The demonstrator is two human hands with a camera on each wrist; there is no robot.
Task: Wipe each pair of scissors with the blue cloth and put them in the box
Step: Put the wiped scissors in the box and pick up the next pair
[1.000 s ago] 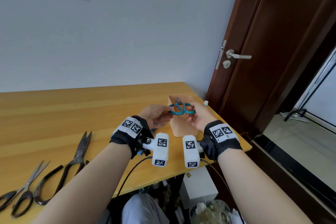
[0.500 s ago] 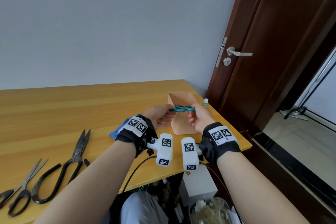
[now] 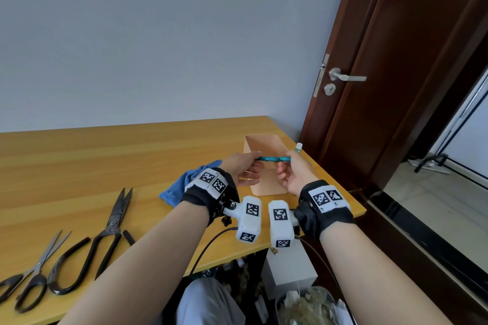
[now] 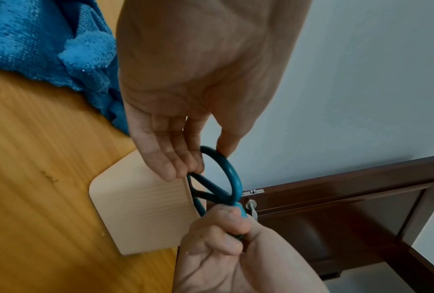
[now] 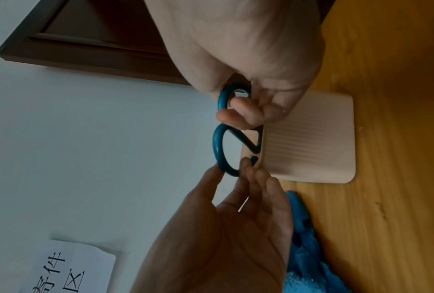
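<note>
Teal-handled scissors (image 3: pixel 274 158) stand blades-down inside the tall beige box (image 3: pixel 266 182), only the handle loops showing above its rim. My left hand (image 3: pixel 247 167) pinches the left loop (image 4: pixel 225 168) between thumb and fingers. My right hand (image 3: pixel 291 170) grips the right loop (image 5: pixel 227 99) with curled fingers. The blades are hidden in the box (image 4: pixel 140 214). The blue cloth (image 3: pixel 184 185) lies crumpled on the table left of the box, behind my left wrist.
Large black shears (image 3: pixel 105 235) and small scissors (image 3: pixel 34 280) lie at the table's front left. A small white bottle (image 3: pixel 299 147) stands right of the box by the table edge (image 3: pixel 353 208). A brown door (image 3: pixel 390 60) stands right of the table.
Both hands have lowered the teal scissors into the box; the handles went from tilted above the rim to level at it. The blue cloth has come into view behind the left wrist.
</note>
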